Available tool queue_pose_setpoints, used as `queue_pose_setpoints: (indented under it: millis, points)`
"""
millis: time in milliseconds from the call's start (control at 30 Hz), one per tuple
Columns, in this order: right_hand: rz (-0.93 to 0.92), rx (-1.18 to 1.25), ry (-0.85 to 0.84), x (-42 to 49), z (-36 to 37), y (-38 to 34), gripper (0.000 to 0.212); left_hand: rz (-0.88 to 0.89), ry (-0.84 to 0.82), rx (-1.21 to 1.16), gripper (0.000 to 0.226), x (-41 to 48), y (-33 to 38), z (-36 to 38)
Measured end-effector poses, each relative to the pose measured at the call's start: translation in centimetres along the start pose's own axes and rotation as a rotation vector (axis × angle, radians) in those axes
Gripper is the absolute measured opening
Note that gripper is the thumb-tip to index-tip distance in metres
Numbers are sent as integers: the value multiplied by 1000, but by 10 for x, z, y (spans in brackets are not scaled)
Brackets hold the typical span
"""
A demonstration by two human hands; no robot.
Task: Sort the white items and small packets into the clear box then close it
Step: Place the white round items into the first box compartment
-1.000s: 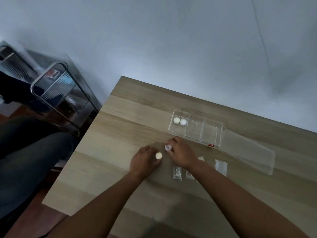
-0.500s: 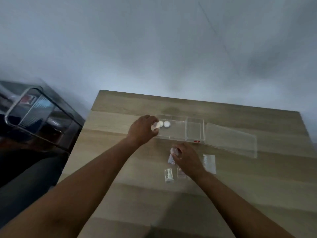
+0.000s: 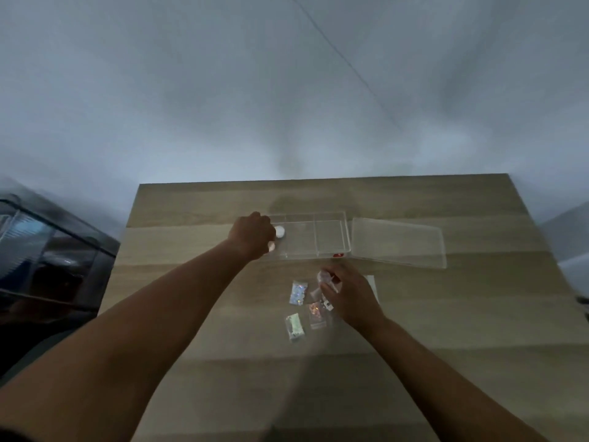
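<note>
Since 0.5 s ago, left hand (image 3: pixel 253 235) has gone further over the left end of the clear box (image 3: pixel 330 237); right hand (image 3: pixel 349 293) stayed just in front of the box with its small packet.

Head view: box sits open on the wooden table (image 3: pixel 446 330), lid (image 3: pixel 398 247) lying flat, touching the box's right side. Left hand's fingers curl down over the box's left compartment; whether they hold anything cannot be told. 1 white round item (image 3: pixel 280 231) shows inside the box just right of that hand. Right fingers are pinched narrow on a crumpled small packet (image 3: pixel 323 277), near the box's front wall. 3 more packets lie on the table in front of the box: sparkly packet (image 3: pixel 298 292), reddish packet (image 3: pixel 316 311), pale packet (image 3: pixel 294 327). Image blurred.
</note>
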State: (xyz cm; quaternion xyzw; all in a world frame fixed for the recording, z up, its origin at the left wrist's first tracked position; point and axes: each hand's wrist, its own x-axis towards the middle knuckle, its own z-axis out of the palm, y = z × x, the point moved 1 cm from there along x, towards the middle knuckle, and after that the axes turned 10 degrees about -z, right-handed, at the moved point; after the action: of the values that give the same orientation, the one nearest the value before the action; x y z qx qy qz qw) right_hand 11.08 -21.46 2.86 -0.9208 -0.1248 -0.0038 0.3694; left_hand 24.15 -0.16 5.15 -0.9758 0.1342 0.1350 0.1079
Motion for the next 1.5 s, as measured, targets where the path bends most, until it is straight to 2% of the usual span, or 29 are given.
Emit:
queue_pose_setpoints:
  millis: [200, 300, 433, 533, 600, 800, 1033, 1267, 1500]
  points:
    - [11, 0, 31, 15, 1, -3, 22, -7, 2, -43, 30, 3, 0, 1]
    - [8, -9, 16, 38, -4, -10, 23, -134, 40, -307, 27, -3, -3, -4]
    - [-66, -3, -36, 77, -8, -31, 25, -456, 195, -779, 19, -23, -11, 0]
    - [-109, -47, -161, 109, -1, -46, 28, -621, 127, -982, 31, -36, -8, 16]
    - [-134, -120, -263, 126, 7, -51, 23, -697, 75, -1083, 34, -40, -5, 25]
    - [-196, -458, -439, 146, 26, -52, 24, -775, 12, -1360, 27, -43, -1, 40]
    - [-232, -583, -491, 156, 42, -60, 14, -833, 21, -1454, 22, -40, -3, 48]
    - [-339, -692, -563, 160, 49, -58, 16, -831, 39, -1462, 19, -42, -5, 47]
    - [-308, -667, -613, 159, 41, -57, 22, -822, 35, -1461, 21, -45, -4, 43]
